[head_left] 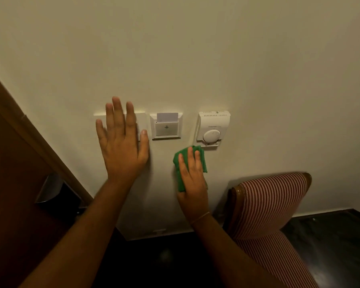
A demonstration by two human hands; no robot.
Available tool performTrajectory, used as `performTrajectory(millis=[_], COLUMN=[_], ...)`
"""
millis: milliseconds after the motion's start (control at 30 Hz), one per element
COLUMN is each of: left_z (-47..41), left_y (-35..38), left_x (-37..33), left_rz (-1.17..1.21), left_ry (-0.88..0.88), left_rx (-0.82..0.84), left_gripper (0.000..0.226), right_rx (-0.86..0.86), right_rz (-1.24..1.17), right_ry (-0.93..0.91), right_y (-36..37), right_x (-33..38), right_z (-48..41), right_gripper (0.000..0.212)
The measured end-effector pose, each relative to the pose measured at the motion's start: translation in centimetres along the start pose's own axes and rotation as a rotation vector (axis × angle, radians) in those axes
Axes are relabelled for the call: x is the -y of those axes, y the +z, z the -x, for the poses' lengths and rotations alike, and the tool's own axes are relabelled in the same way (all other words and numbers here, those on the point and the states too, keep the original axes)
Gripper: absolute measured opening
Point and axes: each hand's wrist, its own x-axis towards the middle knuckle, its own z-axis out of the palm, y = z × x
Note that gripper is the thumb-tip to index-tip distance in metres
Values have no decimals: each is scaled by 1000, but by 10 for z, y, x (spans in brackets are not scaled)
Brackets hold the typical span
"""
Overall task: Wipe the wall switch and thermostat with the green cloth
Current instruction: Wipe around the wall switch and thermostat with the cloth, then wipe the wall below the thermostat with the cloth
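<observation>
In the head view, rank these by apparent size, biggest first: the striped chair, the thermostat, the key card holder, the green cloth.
1. Striped chair, by far the largest.
2. Green cloth, though the right hand hides part of it.
3. Thermostat and key card holder look about alike; not ranked.

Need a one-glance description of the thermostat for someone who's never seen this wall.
On the cream wall, three white fixtures sit in a row above the hands. The thermostat is the rightmost, above the striped chair and just above the green cloth under the right hand. Only it has a round dial and vent slots.
</observation>
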Motion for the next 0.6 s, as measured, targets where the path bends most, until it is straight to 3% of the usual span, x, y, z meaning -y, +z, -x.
performTrajectory(millis=[200, 367, 500, 600], left_z=[155, 259, 324, 363], left_y=[31, 59, 81, 99], left_x=[-42, -89, -118, -130], left_rz=[50, 111, 82, 33], left_ry=[-3, 35, 167, 208], left_rx=[317, 669, 854, 958], left_gripper=[78, 78, 77, 78], right_rx=[207, 530, 708, 901], right_rz=[72, 98, 86, 129], right_ry=[22, 231, 496, 631], right_y=[-32, -55, -66, -65], right_x=[-70, -136, -193, -234], right_z=[84, 175, 259, 308], right_gripper=[69, 96, 75, 75])
